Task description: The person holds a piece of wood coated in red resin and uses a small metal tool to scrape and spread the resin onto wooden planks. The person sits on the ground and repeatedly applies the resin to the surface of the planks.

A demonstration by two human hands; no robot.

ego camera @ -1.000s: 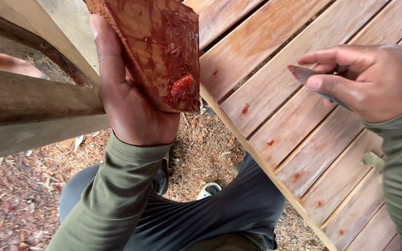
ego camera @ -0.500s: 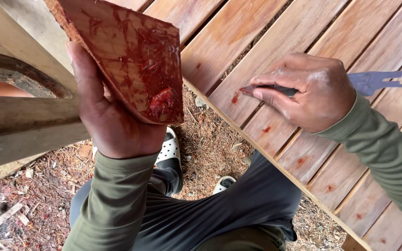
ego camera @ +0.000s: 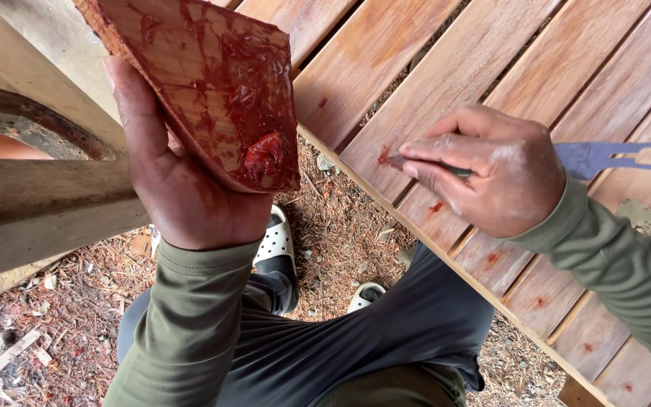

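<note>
Two hands work apart: the left hand (ego camera: 182,188), raised with fingers wrapped under it, grips a putty-smeared board scrap (ego camera: 212,83). The right hand (ego camera: 491,169), knuckles up, pinches a putty knife (ego camera: 612,157), its tip pressed to the wooden slats (ego camera: 416,68) just beyond its fingertips.

Reddish slats (ego camera: 491,45) of a wooden structure fill the frame from twelve to four o'clock, pale beams (ego camera: 39,203) cross at nine, and daylit ground (ego camera: 62,332) strewn with wood chips lies at seven.
</note>
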